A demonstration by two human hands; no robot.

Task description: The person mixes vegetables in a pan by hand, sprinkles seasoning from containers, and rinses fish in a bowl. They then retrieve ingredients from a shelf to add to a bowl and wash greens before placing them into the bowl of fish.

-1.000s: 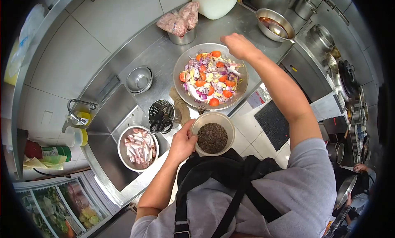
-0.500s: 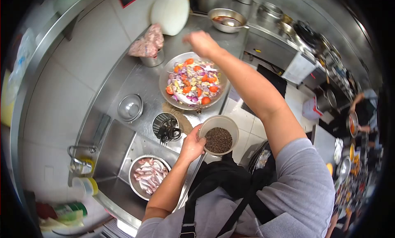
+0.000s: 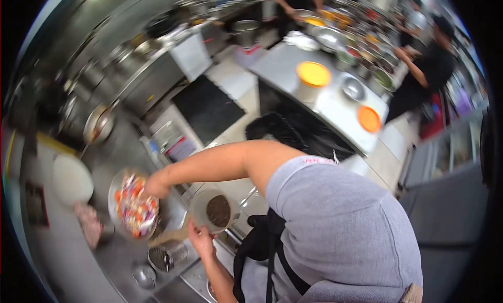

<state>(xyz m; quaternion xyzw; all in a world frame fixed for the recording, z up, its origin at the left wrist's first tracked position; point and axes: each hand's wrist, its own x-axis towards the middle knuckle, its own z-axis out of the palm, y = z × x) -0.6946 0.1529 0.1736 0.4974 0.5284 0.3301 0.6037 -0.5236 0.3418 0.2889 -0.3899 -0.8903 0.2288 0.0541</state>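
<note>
My left hand [image 3: 201, 242] grips a pale plastic tub [image 3: 198, 206] by its near side. Dark, coarse peppercorn-like grains [image 3: 218, 210] lie inside the tub. Over the right side of a wide metal bowl [image 3: 112, 201] is my right hand [image 3: 156, 185], its fingers blurred by motion; whether it holds anything is unclear. The bowl is full of chopped tomatoes, purple onion and pale pieces [image 3: 135, 207]. Below it on the steel counter, a perforated metal utensil holder [image 3: 168, 257] lies near a small metal bowl [image 3: 143, 276].
Beyond the big bowl stand a pan of brown sauce [image 3: 98, 123], a white container [image 3: 72, 180] and bagged meat [image 3: 88, 224]. A steel table [image 3: 283, 62] holds a yellow-lidded tub [image 3: 313, 74] and an orange lid [image 3: 369, 119]. A co-worker in black [image 3: 435, 62] stands behind it.
The view has swung right, bringing in the steel table and co-workers. My right hand has come from beyond the bowl down to the vegetables. My left hand still holds the tub.
</note>
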